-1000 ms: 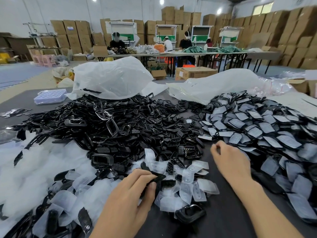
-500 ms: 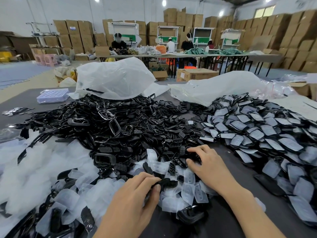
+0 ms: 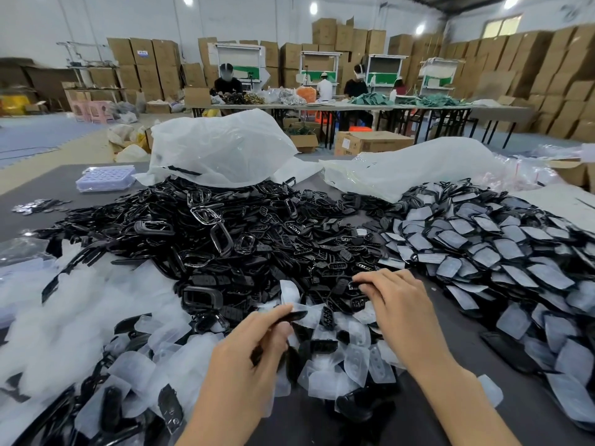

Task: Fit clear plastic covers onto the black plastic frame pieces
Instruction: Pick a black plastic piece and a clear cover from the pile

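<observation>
- A heap of black frame pieces [image 3: 241,246] fills the middle of the dark table [image 3: 450,336]; every place below is given from this heap.
- The left hand [image 3: 244,358] hovers just off the heap's near edge. Its fingers are curled, and thumb and forefinger pinch a black frame piece [image 3: 295,316] whose tip pokes out past the fingertips.
- The right hand [image 3: 397,305] sits at the heap's near right edge, back of the hand up. Its fingers [image 3: 370,278] are bent close together, and forefinger and thumb are closed on a small black piece [image 3: 353,287] that lies among others on the heap.
- Loose clear covers [image 3: 354,358] lie scattered on the near side of the heap, between and under the two hands, mixed with a few stray black parts.
- To the right of the heap spreads a pile of covered pieces [image 3: 502,252], black parts with pale film on top, overlapping one another.
- To the left of the heap lies a drift of white translucent material [image 3: 64,317]; it is too blurred to tell what it is.
- Behind the heap rest two crumpled plastic bags [image 3: 219,146], the left one touching its far edge.
- Beyond the heap's far left corner stands a pale blue tray [image 3: 104,178].
- Far behind the heap, people sit at long tables [image 3: 322,107] in front of stacked cardboard boxes [image 3: 547,75].
</observation>
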Demonstrator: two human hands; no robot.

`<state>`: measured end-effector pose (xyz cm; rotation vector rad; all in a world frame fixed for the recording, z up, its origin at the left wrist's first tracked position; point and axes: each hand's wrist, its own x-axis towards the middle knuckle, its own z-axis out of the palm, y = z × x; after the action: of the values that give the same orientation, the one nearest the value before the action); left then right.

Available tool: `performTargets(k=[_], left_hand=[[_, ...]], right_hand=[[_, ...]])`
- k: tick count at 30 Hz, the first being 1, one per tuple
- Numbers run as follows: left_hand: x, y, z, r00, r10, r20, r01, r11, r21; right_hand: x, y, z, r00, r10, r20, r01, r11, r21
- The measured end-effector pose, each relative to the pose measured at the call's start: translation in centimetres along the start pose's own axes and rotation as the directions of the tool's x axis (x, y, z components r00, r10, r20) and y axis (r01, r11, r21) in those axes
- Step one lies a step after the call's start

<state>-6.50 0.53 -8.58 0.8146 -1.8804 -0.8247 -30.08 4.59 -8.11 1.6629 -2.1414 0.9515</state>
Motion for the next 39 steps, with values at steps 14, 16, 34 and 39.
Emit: performTargets(k=[14,16,34,39], left_hand=[[1.4,-1.2,-1.1,0.951,-0.294,-0.093,0.269,0.939,-0.214],[1.4,-1.1,-1.1,0.955,-0.285,-0.076,0.266,0.944,-0.194],[1.4,-1.2,-1.2,0.963,-0.268,0.027,0.265,0.925,-0.271],[1.4,-1.2,-1.2,0.965,-0.258,0.056,0.263,0.932,-0.248]], right_hand=[[-2.1,-6.9,2.6,0.858,0.028,0.513,-0.441,0.553,0.707],[-2.3,-7.0,2.7,0.853,0.020,0.522,-0.458,0.508,0.730],[-1.9,-7.5,2.3,0.872,0.012,0.489,-0.475,0.261,0.840],[-2.0,-7.4,2.0,0.874,0.001,0.486,-0.463,0.309,0.831]])
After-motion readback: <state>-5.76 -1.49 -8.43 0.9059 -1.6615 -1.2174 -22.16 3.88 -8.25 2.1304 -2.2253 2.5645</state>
